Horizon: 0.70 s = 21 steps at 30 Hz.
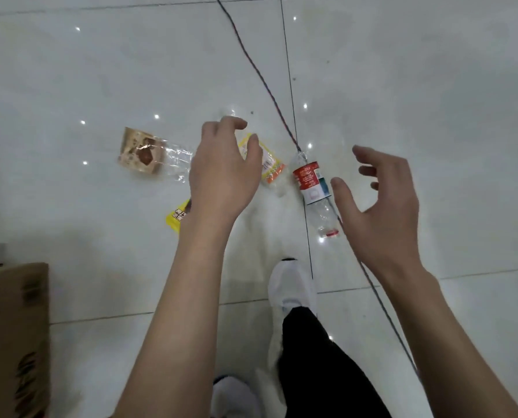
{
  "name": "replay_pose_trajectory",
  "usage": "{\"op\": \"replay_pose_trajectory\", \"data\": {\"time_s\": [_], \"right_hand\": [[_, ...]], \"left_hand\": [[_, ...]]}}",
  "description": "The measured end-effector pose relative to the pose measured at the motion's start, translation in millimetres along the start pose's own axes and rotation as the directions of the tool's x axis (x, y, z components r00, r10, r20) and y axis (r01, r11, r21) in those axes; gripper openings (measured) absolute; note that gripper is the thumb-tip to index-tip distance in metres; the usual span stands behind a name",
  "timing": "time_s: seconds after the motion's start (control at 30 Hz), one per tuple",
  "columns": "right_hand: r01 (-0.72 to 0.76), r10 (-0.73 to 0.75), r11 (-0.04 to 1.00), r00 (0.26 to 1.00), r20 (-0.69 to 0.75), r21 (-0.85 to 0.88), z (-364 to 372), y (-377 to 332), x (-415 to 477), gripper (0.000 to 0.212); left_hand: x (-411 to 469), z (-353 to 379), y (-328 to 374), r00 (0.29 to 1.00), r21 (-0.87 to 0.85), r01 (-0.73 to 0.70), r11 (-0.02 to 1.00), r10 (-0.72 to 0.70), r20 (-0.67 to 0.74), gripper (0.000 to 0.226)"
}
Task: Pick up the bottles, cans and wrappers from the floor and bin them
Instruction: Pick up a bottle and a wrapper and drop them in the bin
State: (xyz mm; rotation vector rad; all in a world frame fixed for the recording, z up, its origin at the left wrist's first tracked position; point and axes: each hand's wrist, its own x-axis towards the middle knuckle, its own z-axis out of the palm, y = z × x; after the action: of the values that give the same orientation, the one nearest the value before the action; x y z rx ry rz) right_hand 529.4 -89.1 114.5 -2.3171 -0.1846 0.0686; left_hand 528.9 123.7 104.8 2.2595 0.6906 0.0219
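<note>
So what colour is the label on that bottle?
The bottle's label is red and white; head view.

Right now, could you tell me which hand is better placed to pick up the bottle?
Right. The right hand is open beside the bottle, thumb near its label; the left hand is over a wrapper.

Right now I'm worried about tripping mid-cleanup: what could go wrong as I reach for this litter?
The cable crosses the floor right by the plastic bottle and passes the forward shoe; a step or the right hand grabbing could snag it. The bottle lies on its side on the glossy tile floor, so a glancing touch may roll it. The yellow wrapper is partly hidden behind the left hand at the wrist and might get missed.
</note>
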Motion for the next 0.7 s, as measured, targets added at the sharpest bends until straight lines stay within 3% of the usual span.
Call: {"op": "replay_pose_trajectory", "data": {"time_s": [0.27,0.47,0.7], "right_hand": [[-0.038,0.038,0.997,0.999,0.003,-0.065,90,122,10,0.049],[-0.024,0.023,0.996,1.0,-0.006,-0.087,118,152,13,0.051],[-0.087,0.088,0.982,0.996,-0.004,-0.166,146,173,22,0.067]], "left_hand": [[47,128,-82,0.99,0.114,0.131,0.985,-0.135,0.027,0.043],[64,167,-109,0.987,0.175,0.16,0.971,-0.162,-0.007,0.05],[74,193,-124,0.988,0.225,0.149,0.963,-0.136,-0.07,0.055]]}}
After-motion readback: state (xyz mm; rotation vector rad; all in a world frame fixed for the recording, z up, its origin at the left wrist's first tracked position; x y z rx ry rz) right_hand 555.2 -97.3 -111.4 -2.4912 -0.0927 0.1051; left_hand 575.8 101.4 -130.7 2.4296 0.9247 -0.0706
